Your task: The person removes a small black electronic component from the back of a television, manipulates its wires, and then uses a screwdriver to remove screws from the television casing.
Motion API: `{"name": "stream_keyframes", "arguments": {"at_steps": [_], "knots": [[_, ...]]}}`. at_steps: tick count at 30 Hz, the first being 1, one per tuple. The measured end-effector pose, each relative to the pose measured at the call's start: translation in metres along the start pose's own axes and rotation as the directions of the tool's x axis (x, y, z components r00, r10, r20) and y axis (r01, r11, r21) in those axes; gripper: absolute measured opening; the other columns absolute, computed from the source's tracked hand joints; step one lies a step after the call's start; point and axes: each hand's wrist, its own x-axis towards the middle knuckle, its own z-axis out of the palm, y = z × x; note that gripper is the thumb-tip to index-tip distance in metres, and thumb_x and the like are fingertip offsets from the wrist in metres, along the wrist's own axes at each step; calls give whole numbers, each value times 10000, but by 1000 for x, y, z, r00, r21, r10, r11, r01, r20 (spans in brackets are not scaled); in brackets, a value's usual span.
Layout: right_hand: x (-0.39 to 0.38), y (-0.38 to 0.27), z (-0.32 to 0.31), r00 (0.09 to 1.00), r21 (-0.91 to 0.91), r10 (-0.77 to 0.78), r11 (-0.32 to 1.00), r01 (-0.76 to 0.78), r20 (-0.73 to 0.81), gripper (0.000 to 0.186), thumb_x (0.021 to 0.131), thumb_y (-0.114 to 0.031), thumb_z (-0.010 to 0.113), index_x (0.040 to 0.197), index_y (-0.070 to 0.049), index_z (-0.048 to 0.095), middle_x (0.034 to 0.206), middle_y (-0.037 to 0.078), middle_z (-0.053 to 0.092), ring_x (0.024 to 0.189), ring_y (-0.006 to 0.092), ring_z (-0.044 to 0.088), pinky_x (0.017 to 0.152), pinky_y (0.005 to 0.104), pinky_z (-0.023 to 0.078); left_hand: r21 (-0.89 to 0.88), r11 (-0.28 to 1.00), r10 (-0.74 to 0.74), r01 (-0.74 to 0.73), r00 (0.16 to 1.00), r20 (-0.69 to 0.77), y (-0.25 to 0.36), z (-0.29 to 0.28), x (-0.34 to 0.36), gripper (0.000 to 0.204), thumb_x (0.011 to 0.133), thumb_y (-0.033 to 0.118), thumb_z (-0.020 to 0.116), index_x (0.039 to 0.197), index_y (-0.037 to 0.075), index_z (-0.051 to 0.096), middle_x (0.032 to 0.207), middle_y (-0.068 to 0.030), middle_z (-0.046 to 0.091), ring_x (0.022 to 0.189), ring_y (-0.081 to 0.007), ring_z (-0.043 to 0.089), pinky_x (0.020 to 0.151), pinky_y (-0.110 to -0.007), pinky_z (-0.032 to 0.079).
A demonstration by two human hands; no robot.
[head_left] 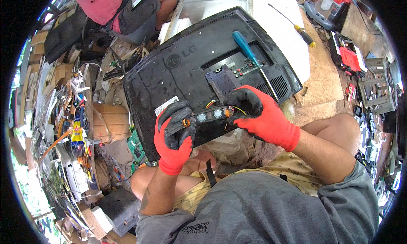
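Left hand (173, 147) holding black strip (209, 116); right hand (263, 117) curled, grip unclear.
We judge this a handling step; wires (210, 103) call for care next.

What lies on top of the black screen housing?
A blue-handled screwdriver, lying across the connector recess. The housing behind the left hand and right hand is covered.

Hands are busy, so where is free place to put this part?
Free: white sheet between black panel and yellow-handled screwdriver; tan board below that screwdriver. Crowded: panel's right half, with blue screwdriver and right hand; left scrap pile.
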Motion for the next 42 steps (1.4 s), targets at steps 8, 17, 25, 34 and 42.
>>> {"name": "stream_keyframes", "arguments": {"at_steps": [8,17,25,34,42], "knots": [[4,13,-1,994,-88,-107,990,108,14,470,761,108,697,1195,-38,591,1050,-7,627,905,78,571,798,250,500,-56,995,-79,77,996,-45,-1,2,-1,316,783,30,729,1096,19,688,1143,-160,689,1084,-322,642,984,-400,477],[4,5,0,998,-51,-21,998,24,66,352,790,-46,764,1098,-34,593,932,46,623,812,102,570,706,288,503,-201,953,-245,225,966,-78,-2,2,-5,282,814,59,726,1084,-12,689,1119,-143,689,1067,-269,640,961,-363,473],[0,1,1,997,20,37,999,-39,67,322,811,-73,770,1080,-43,595,867,28,620,706,79,577,623,289,483,-195,927,-341,321,937,-76,-1,2,-4,313,810,59,722,1109,-25,681,1088,-119,698,1010,-207,647,937,-317,478],[0,-6,2,993,64,72,995,-78,90,267,818,-58,753,1032,-27,596,857,24,613,717,82,569,631,279,479,-275,885,-405,375,912,-62,-13,0,-11,337,943,188,637,1196,-35,635,1134,-110,678,1088,-196,612,974,-320,454],[0,-5,1,993,101,72,992,-82,98,235,828,-43,732,1015,-35,591,866,14,607,707,76,547,624,266,470,-240,901,-379,361,925,-32,-18,9,-1,461,1043,323,497,1340,-28,533,1296,-124,604,1144,-223,587,1023,-357,436]]}}
